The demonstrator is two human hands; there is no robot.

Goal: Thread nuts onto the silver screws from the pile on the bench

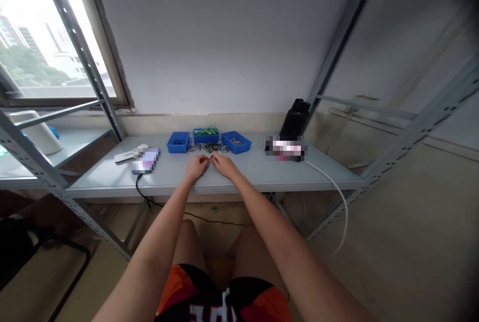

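Note:
My left hand [197, 166] and my right hand [223, 163] meet over the front middle of the grey table [258, 174]. Both have their fingers pinched together, fingertip to fingertip, around something too small to make out. Just beyond them lies a loose pile of small dark and silvery pieces [209, 147]. Behind the pile stand three blue trays: the left tray [178, 150] has a few dark bits in it, the middle tray [205, 139] holds green strips [206, 131], and the tilted right tray [242, 149] contains small metallic pieces [235, 142].
To the left lie a phone [146, 161] on a black cable [139, 187] and a white object [124, 157]. On the right, a black bottle [295, 118] stands behind a blurred device [285, 149] with a white cable [337, 187]. Metal shelf posts [84, 212] frame the table.

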